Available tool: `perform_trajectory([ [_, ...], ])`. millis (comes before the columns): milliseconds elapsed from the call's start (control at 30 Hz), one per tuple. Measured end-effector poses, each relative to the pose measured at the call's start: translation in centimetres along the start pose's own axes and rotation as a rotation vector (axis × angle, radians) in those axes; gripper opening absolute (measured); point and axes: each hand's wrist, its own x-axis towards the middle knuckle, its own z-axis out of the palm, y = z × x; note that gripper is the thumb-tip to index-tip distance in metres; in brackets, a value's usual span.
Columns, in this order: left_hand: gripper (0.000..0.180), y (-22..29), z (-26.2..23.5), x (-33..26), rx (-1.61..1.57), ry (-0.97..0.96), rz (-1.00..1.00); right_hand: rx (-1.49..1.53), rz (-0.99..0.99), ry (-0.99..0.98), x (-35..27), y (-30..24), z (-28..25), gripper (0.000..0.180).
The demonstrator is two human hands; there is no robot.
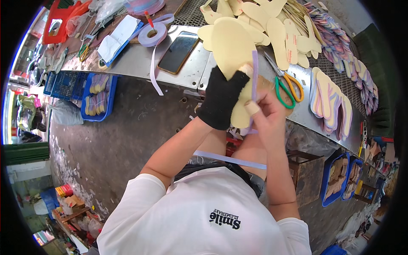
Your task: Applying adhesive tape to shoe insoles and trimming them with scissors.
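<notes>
My left hand [223,95], in a black fingerless glove, grips a pale yellow shoe insole [231,46] from its left side, thumb on top. My right hand [267,114] pinches a thin lilac tape strip [254,72] against the insole's right edge; a bandage covers one fingertip. The strip trails down over my lap [229,159]. Both hands are just in front of the metal workbench [140,59].
A pile of yellow insoles [272,25] and coloured insole stacks [335,102] lie on the bench, with green and orange scissors [287,85], a phone [178,51] and a lilac tape roll [152,34]. Blue trays [97,95] sit on the floor at left and right.
</notes>
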Motion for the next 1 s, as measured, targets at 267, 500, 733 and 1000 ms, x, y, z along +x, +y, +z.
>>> perform_trajectory([
  [267, 0.027, -0.9, -1.6, -0.7, 0.266, -0.191, -0.055, -0.164, -0.038, 0.038, 2.2, -1.5, -0.9, 0.02],
  [500, 0.028, -0.7, -2.4, -1.2, 0.158, -0.23, -0.039, -0.098, -0.044, -0.023, 3.6, -2.4, -1.0, 0.012],
  [733, 0.029, -0.2, -7.7, 3.5, 0.167, 0.086, 0.188, -0.123, 0.132, -0.265, 0.8, 0.4, -3.6, 0.025],
  [1000, 0.042, 4.7, -3.6, 1.0, 1.582, -0.799, 0.629, -1.027, -0.278, -0.436, 1.9, -4.7, -3.0, 0.017],
])
